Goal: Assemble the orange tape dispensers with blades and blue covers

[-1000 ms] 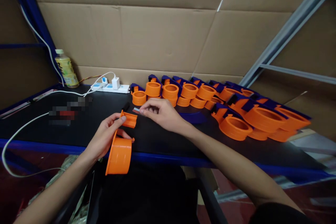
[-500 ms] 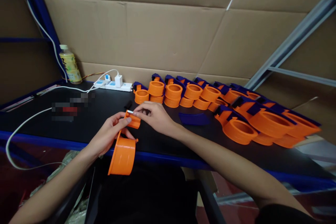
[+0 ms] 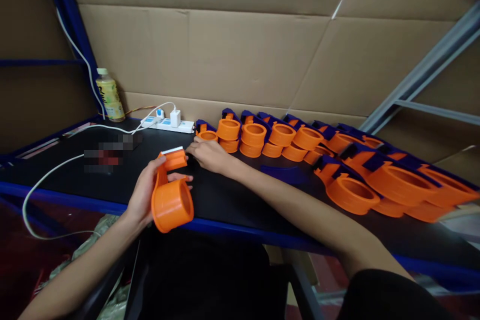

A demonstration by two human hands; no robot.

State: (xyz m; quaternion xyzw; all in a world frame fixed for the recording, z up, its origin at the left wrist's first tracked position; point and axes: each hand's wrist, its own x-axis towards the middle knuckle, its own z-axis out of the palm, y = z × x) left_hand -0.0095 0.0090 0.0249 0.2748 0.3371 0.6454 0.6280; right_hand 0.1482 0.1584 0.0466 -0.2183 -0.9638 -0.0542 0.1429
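My left hand (image 3: 142, 192) grips an orange tape-dispenser body (image 3: 170, 205) just over the table's front edge, its round hub facing me. A serrated metal blade (image 3: 172, 150) sits on the top of its upper arm. My right hand (image 3: 210, 156) rests on the black table top (image 3: 123, 180) just right of that arm. Its fingers are curled together and point left. What they pinch, if anything, is hidden under them.
Several orange dispensers with blue parts (image 3: 281, 135) stand in a row at the back, with bigger ones (image 3: 352, 192) on the right. A loose blue piece (image 3: 287, 174) lies in front. Also on the table are a power strip (image 3: 165, 123), a bottle (image 3: 110, 96) and a white cable (image 3: 45, 180).
My right hand left the dispenser's arm and dropped to the table behind it. My left hand turned the orange body so its hub faces me; the blade now shows on its arm.
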